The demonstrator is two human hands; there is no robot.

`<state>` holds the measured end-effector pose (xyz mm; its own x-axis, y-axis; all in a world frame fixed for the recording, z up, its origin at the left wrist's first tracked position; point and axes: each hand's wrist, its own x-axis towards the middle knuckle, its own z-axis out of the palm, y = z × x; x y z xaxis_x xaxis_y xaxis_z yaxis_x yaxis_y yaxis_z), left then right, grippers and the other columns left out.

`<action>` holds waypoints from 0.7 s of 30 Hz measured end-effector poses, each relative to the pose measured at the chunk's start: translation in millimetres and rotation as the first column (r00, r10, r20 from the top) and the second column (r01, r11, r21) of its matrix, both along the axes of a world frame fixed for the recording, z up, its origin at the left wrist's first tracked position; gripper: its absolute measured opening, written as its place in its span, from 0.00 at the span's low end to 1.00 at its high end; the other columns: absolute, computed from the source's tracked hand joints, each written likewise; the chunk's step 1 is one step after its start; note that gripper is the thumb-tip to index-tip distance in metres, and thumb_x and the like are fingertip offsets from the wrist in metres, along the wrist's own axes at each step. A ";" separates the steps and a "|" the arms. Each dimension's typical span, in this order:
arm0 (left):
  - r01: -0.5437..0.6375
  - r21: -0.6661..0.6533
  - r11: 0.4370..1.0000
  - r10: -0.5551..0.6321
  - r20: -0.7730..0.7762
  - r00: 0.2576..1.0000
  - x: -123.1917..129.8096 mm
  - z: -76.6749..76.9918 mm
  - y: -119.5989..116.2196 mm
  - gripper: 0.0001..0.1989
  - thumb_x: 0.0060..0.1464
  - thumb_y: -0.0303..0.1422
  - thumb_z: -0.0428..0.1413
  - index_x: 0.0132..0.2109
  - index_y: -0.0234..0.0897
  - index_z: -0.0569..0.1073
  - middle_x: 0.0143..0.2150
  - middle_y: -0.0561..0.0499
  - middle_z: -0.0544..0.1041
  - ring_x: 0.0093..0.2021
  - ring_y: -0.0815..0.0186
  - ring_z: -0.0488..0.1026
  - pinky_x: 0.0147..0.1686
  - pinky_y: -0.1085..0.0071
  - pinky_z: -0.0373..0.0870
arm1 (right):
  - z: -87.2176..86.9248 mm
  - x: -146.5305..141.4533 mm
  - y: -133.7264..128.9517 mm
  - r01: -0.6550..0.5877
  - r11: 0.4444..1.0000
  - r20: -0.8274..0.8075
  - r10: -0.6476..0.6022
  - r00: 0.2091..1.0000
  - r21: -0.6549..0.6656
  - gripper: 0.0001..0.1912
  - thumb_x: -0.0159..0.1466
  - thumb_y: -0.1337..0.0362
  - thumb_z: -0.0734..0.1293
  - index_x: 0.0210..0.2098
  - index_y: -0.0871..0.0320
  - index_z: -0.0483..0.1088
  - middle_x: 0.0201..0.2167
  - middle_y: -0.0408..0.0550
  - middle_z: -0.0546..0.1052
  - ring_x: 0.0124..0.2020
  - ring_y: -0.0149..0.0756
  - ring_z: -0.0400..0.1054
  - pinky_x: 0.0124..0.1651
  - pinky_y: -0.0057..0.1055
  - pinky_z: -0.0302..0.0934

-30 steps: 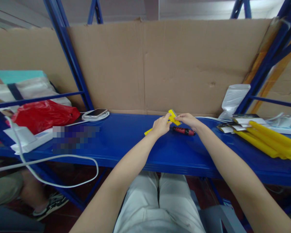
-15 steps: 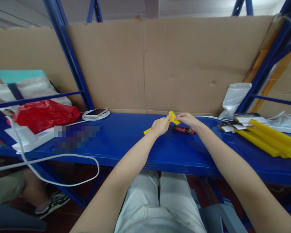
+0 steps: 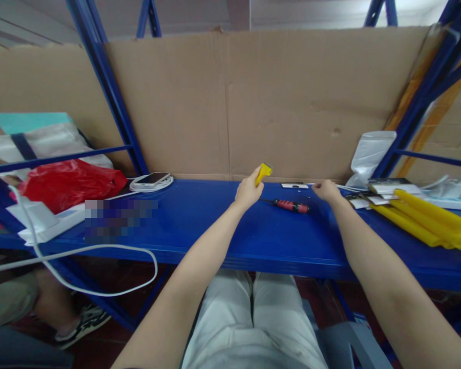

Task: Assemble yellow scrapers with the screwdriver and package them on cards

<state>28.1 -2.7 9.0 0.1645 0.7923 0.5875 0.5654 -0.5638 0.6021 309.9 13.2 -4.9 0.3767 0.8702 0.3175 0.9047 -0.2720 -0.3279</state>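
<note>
My left hand (image 3: 249, 189) is closed around the handle of a yellow tool (image 3: 263, 172), its wide head pointing up above the blue table. To the right, my right hand (image 3: 326, 189) has its fingers drawn together over the back of the table; whether something small is between them cannot be made out. A flat white and dark piece (image 3: 294, 185) lies by the back edge, left of my right hand. Between my hands a red and black screwdriver (image 3: 291, 206) rests on the table, its shaft pointing left.
Yellow tools with cards (image 3: 430, 220) are piled at the right, near a clear plastic bag (image 3: 371, 156). At the left are a phone (image 3: 153, 178) on a coiled cable, a red bag (image 3: 75, 182) and a power strip (image 3: 49, 228). A person's leg shows lower left.
My right hand has let go of the yellow tool and moved right. My left hand has raised the tool and turned it upright. The flat piece at the back is now visible.
</note>
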 end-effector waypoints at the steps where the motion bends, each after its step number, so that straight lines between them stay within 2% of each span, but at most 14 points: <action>1: 0.035 -0.001 0.999 -0.035 0.094 0.995 0.3 0.8 2.1 0.28 0.52 0.24 0.52 0.61 0.39 0.66 0.44 0.45 0.79 0.42 0.63 0.75 0.43 0.72 0.68 | -2.5 2.2 0.7 -0.019 0.999 0.014 0.020 1.000 -0.043 0.12 0.56 0.69 0.63 0.34 0.60 0.78 0.34 0.56 0.79 0.38 0.42 0.73 0.37 0.29 0.63; 4: 0.138 -0.094 0.986 -0.099 0.337 0.936 3.1 3.4 4.6 0.20 0.52 0.23 0.50 0.52 0.35 0.71 0.31 0.50 0.77 0.26 0.71 0.71 0.30 0.76 0.67 | -6.2 2.9 2.3 -0.084 0.986 0.040 0.091 0.995 -0.144 0.10 0.54 0.70 0.66 0.32 0.59 0.78 0.32 0.53 0.80 0.36 0.39 0.74 0.35 0.26 0.63; 6: 0.204 -0.215 0.955 -0.086 0.457 0.885 5.5 5.4 3.0 0.13 0.53 0.23 0.48 0.44 0.34 0.71 0.21 0.57 0.69 0.17 0.76 0.62 0.21 0.79 0.61 | -6.7 1.5 2.7 -0.104 0.979 0.058 0.116 0.992 -0.173 0.09 0.53 0.71 0.67 0.32 0.59 0.78 0.32 0.52 0.80 0.36 0.38 0.74 0.35 0.25 0.63; 8: 0.266 -0.322 0.909 -0.048 0.551 0.833 7.3 7.0 -0.1 0.07 0.53 0.22 0.48 0.36 0.35 0.68 0.18 0.62 0.61 0.12 0.78 0.56 0.16 0.80 0.55 | -6.8 0.0 2.3 -0.114 0.977 0.075 0.129 0.989 -0.182 0.08 0.53 0.70 0.67 0.32 0.59 0.78 0.32 0.51 0.80 0.36 0.38 0.74 0.36 0.25 0.63; 10: 0.325 -0.396 0.859 -0.019 0.609 0.793 7.8 7.8 -2.9 0.06 0.52 0.21 0.48 0.32 0.36 0.64 0.17 0.63 0.59 0.11 0.79 0.54 0.15 0.81 0.51 | -7.2 -1.2 1.0 -0.115 0.976 0.086 0.132 0.988 -0.183 0.08 0.54 0.70 0.67 0.32 0.59 0.78 0.32 0.51 0.80 0.35 0.37 0.74 0.36 0.25 0.63; 12: 0.379 -0.458 0.805 -0.006 0.632 0.775 7.5 7.6 -4.5 0.07 0.51 0.22 0.49 0.30 0.37 0.61 0.17 0.63 0.59 0.11 0.79 0.54 0.14 0.81 0.50 | -7.8 -2.5 -0.9 -0.122 0.977 0.086 0.138 0.987 -0.172 0.08 0.54 0.70 0.66 0.31 0.59 0.77 0.31 0.51 0.79 0.33 0.37 0.74 0.35 0.26 0.63; 16: 0.456 -0.555 0.696 -0.023 0.617 0.787 6.7 5.9 -5.4 0.07 0.53 0.22 0.47 0.30 0.37 0.59 0.17 0.63 0.59 0.11 0.79 0.53 0.14 0.81 0.50 | -8.8 -7.1 -3.7 -0.130 0.979 0.096 0.146 0.985 -0.158 0.09 0.54 0.72 0.64 0.29 0.60 0.77 0.28 0.53 0.78 0.30 0.38 0.73 0.34 0.28 0.63; 21: 0.480 -0.621 0.620 -0.051 0.578 0.814 8.2 5.9 -7.9 0.08 0.54 0.21 0.46 0.30 0.37 0.59 0.17 0.62 0.58 0.11 0.78 0.53 0.15 0.80 0.51 | -8.5 -15.0 -2.9 -0.132 0.975 0.123 0.155 0.980 -0.180 0.11 0.52 0.77 0.62 0.25 0.60 0.74 0.26 0.53 0.77 0.29 0.37 0.72 0.34 0.27 0.61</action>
<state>36.3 -10.7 14.8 0.3223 0.9427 -0.0863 -0.0067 0.0934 0.9956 294.9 10.3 -13.3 0.2076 0.9577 0.1994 0.9711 -0.1772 -0.1602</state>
